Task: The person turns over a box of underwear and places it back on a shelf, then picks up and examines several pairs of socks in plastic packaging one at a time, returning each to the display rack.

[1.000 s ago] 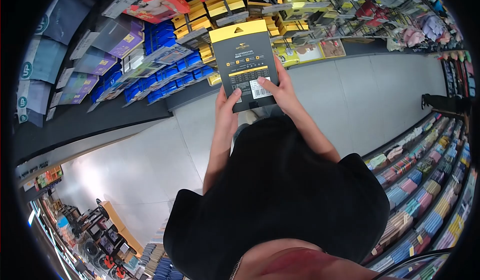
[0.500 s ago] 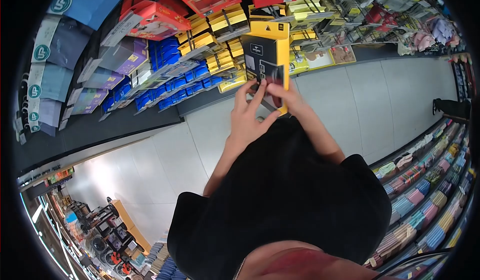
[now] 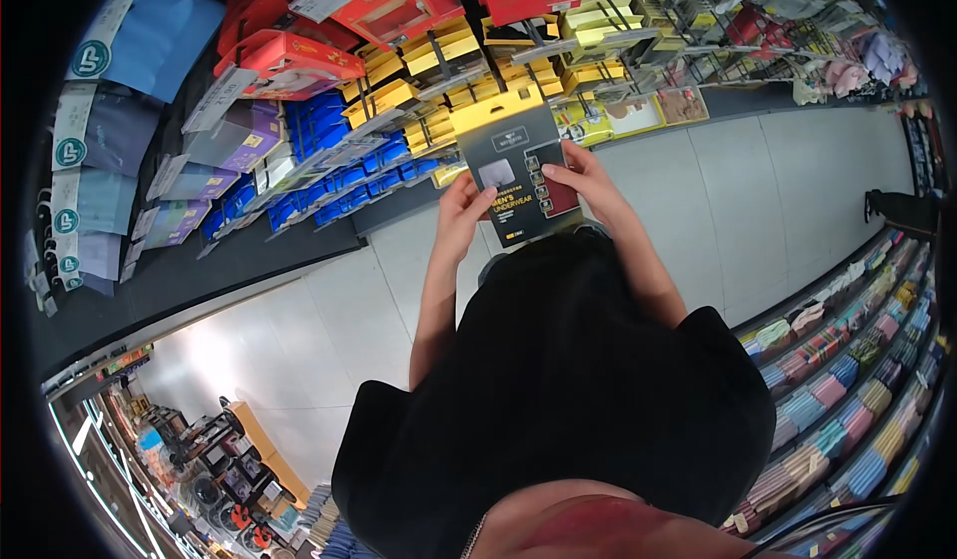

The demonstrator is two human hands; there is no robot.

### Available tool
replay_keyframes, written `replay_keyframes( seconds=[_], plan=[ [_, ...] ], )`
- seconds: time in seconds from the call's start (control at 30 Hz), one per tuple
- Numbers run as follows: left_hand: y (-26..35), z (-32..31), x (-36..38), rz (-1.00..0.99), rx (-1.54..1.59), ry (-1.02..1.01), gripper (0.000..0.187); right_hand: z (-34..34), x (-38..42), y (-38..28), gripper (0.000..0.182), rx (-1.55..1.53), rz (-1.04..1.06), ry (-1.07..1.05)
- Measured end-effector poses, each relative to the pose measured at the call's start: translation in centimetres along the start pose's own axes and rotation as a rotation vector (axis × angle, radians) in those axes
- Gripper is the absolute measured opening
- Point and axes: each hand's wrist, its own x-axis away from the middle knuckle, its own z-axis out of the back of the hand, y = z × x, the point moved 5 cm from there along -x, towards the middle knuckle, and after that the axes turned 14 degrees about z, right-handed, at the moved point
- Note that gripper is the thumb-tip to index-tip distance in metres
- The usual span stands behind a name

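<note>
A black box of men's underwear (image 3: 513, 175) with a yellow top flap faces me, held in front of my body. Printed on its front are "MEN'S UNDERWEAR", a pale picture and a column of small icons, with a dark red patch at the right. My left hand (image 3: 462, 210) grips the lower left edge, thumb on the front. On the right edge, my right hand (image 3: 590, 182) holds the box with its thumb across the front near the icons. The other fingers of both hands are partly hidden behind the box.
Ahead, shelves hold yellow boxes (image 3: 444, 50), red boxes (image 3: 399, 5) and blue packs (image 3: 344, 165). Blue-grey packages (image 3: 164, 35) hang at the left. Rows of folded textiles (image 3: 827, 389) line the right side. Pale tiled floor (image 3: 688, 210) runs between the displays.
The box has turned from an angled view with its yellow side showing to face me squarely. My left hand has moved from its front to its left edge, while my right hand grips the right edge.
</note>
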Motion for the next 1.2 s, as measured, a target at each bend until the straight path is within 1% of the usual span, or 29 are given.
replay_keyframes(
  seconds=[0.03, 0.07, 0.1, 0.13, 0.17, 0.2, 0.23, 0.3, 0.37, 0.43, 0.5, 0.57, 0.67, 0.77, 0.8, 0.83, 0.93, 1.07, 1.13, 1.2],
  plan=[
    [-1.3, 0.6, -0.9, 0.049, -0.045, 0.005, 0.035, 0.7, -0.5, 1.1, 0.031, 0.001, 0.001, -0.007],
    [-2.6, 1.2, -1.7, 0.098, -0.089, 0.01, 0.034, 1.7, -0.9, 2.6, 0.033, 0.126, -0.064, -0.025],
    [-3.5, 1.5, -2.5, 0.092, -0.087, 0.014, 0.034, 2.5, -1.3, 4.0, 0.036, 0.252, -0.127, -0.042],
    [-4.1, 1.6, -3.3, 0.112, -0.072, 0.039, 0.036, 2.8, -1.8, 4.9, 0.041, 0.231, -0.134, -0.016],
    [-4.7, 1.9, -4.0, 0.134, -0.057, 0.063, 0.037, 3.2, -2.3, 6.3, 0.041, 0.234, -0.129, -0.021],
    [-5.0, 2.4, -4.7, 0.195, -0.047, 0.082, 0.038, 3.7, -3.0, 7.9, 0.042, 0.232, -0.149, -0.008],
    [-5.1, 3.0, -5.6, 0.189, -0.046, 0.086, 0.038, 3.8, -3.9, 8.6, 0.044, 0.23, -0.168, 0.005],
    [-4.8, 4.2, -7.4, 0.183, 0.073, 0.123, 0.04, 3.4, -6.2, 9.4, 0.047, 0.222, -0.149, -0.036],
    [-3.8, 4.9, -8.9, 0.152, 0.124, 0.114, 0.043, 2.8, -8.6, 9.7, 0.049, 0.207, -0.039, -0.029],
    [-1.8, 5.4, -9.8, 0.037, 0.147, 0.184, 0.043, 2.2, -10.4, 9.6, 0.049, 0.165, -0.054, -0.043],
    [-1.5, 6.4, -10.5, 0.004, 0.147, 0.184, 0.044, 1.7, -11.8, 9.4, 0.049, 0.133, 0.012, -0.083],
    [-1.5, 7.2, -11.1, 0.004, 0.055, 0.196, 0.044, 1.6, -12.4, 9.6, 0.048, 0.124, 0.011, -0.094],
    [-2.7, 7.8, -11.1, 0.034, 0.086, 0.243, 0.042, 2.1, -12.9, 10.4, 0.048, 0.228, 0.067, -0.167],
    [-2.2, 7.6, -11.3, 0.013, 0.058, 0.272, 0.041, 2.0, -13.4, 10.2, 0.049, 0.225, 0.094, -0.154],
    [-1.4, 7.4, -11.2, -0.018, 0.02, 0.294, 0.042, 1.9, -13.7, 9.9, 0.053, 0.208, 0.037, -0.191],
    [-0.8, 7.2, -10.9, -0.046, -0.017, 0.318, 0.043, 1.8, -14.0, 9.8, 0.053, 0.202, 0.031, -0.195],
    [0.0, 7.8, -11.8, -0.017, 0.011, 0.321, 0.043, 1.4, -15.7, 10.4, 0.048, 0.149, 0.033, -0.174],
    [0.6, 8.3, -13.4, -0.011, -0.004, 0.359, 0.041, 1.2, -17.2, 11.1, 0.046, 0.11, 0.049, -0.16],
    [0.7, 8.6, -14.5, -0.052, -0.001, 0.352, 0.04, 1.1, -17.9, 11.0, 0.04, 0.088, 0.069, -0.089],
    [0.3, 9.0, -15.6, -0.03, -0.013, 0.375, 0.039, 1.1, -18.8, 11.9, 0.039, 0.075, 0.096, -0.084]
  ],
)
